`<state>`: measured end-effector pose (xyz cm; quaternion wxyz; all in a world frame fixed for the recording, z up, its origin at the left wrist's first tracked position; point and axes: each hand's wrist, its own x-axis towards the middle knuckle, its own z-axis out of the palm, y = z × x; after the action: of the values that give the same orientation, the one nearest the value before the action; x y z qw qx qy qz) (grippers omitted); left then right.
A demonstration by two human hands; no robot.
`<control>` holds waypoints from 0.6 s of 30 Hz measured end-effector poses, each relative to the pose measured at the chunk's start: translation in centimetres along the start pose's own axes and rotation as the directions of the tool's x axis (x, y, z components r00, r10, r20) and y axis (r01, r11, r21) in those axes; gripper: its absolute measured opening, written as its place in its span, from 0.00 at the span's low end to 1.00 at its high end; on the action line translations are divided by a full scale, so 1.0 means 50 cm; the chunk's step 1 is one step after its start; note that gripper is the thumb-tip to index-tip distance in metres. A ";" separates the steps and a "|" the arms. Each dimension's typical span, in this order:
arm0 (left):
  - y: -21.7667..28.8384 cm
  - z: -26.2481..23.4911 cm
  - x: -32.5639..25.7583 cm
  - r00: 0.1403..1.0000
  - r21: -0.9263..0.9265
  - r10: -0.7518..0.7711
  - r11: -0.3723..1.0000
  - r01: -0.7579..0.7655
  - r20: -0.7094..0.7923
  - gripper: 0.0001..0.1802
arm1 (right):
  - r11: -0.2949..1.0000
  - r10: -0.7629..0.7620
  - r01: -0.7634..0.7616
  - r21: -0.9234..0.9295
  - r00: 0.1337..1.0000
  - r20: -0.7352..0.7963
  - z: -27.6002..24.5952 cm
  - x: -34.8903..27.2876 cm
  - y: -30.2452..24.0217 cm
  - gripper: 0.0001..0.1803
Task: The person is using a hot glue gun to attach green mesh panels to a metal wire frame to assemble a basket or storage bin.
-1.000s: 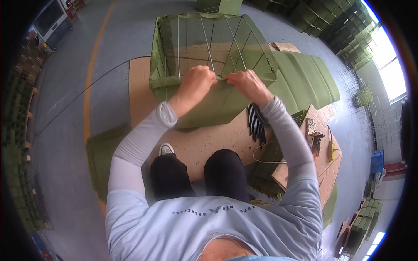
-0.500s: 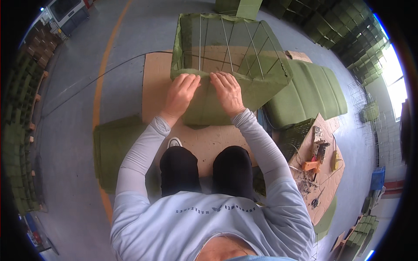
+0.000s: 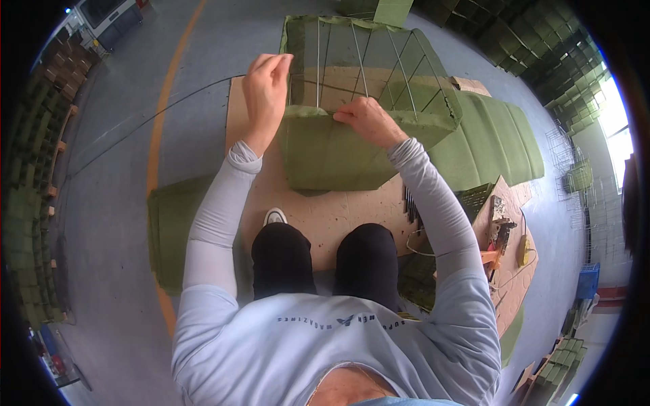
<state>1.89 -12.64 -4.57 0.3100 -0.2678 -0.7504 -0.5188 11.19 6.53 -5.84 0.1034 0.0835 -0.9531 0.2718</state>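
Right hand [image 3: 371,123] pinches 1 green-covered frame [image 3: 345,152].

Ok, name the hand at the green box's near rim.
The right hand, touching that rim; the left hand is raised to the rim's left.

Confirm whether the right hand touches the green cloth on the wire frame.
Touching. The head view shows the right hand with thumb and fingertips pinched on the near top edge of the green cloth.
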 end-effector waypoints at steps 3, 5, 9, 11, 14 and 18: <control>0.015 -0.038 -0.074 0.903 0.176 0.413 0.886 -0.428 0.116 0.08 | 0.990 -0.137 0.130 -0.052 0.974 -0.183 0.032 -0.024 -0.012 0.10; 0.005 -0.041 -0.113 0.826 0.181 0.505 0.813 -0.553 0.252 0.09 | 0.930 -0.367 0.317 -0.189 0.843 -0.394 0.077 -0.045 -0.016 0.15; -0.029 -0.027 -0.121 0.811 0.201 0.461 0.811 -0.550 0.359 0.07 | 0.877 -0.423 0.233 -0.420 0.789 -0.445 0.152 -0.031 -0.005 0.16; -0.031 -0.022 -0.107 0.759 0.201 0.419 0.796 -0.572 0.499 0.04 | 0.918 -0.377 0.242 -0.313 0.777 -0.504 0.156 -0.022 0.005 0.13; -0.002 -0.014 -0.107 0.761 0.160 0.355 0.846 -0.509 0.543 0.03 | 0.920 -0.388 0.315 -0.235 0.824 -0.413 0.117 -0.037 0.018 0.08; 0.075 0.028 -0.164 0.679 0.182 0.351 0.793 -0.582 0.645 0.02 | 0.908 -0.412 0.404 -0.108 0.816 -0.406 0.043 -0.104 0.034 0.06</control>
<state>9.78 -10.80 -8.73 0.2351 -0.5344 -0.7959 -0.1607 15.53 7.32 -9.74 0.3625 0.2242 -0.8703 0.2468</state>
